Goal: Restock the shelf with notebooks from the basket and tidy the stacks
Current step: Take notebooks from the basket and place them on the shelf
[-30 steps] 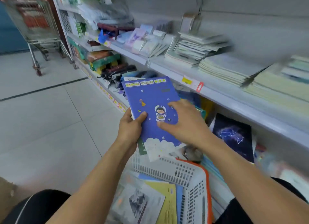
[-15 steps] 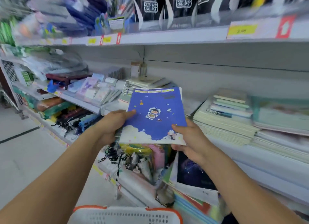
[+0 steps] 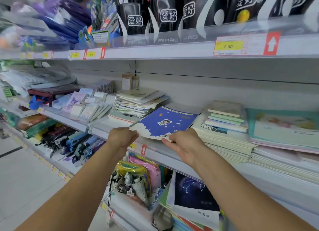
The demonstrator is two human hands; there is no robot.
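Observation:
A blue notebook [image 3: 164,122] with an astronaut and white clouds on its cover lies almost flat over the middle shelf [image 3: 155,152], between two stacks. My left hand [image 3: 121,137] pinches its near left corner. My right hand [image 3: 184,143] pinches the near right edge from below. A loose, uneven stack of pale notebooks [image 3: 138,101] sits just left of it. A tall stack of cream notebooks [image 3: 222,137] with a few small pastel ones on top rises on its right. The basket is out of sight.
Large teal-covered books [image 3: 283,129] lie at the far right of the same shelf. Small sticker pads [image 3: 86,106] fill its left part. Black pen displays [image 3: 165,15] stand on the shelf above. A dark constellation notebook [image 3: 193,194] and pouches [image 3: 138,175] sit below.
The view rose from the basket to the shelves. Both hands carried the blue notebook forward and lowered it flat onto the middle shelf; the grips shifted to its near edge.

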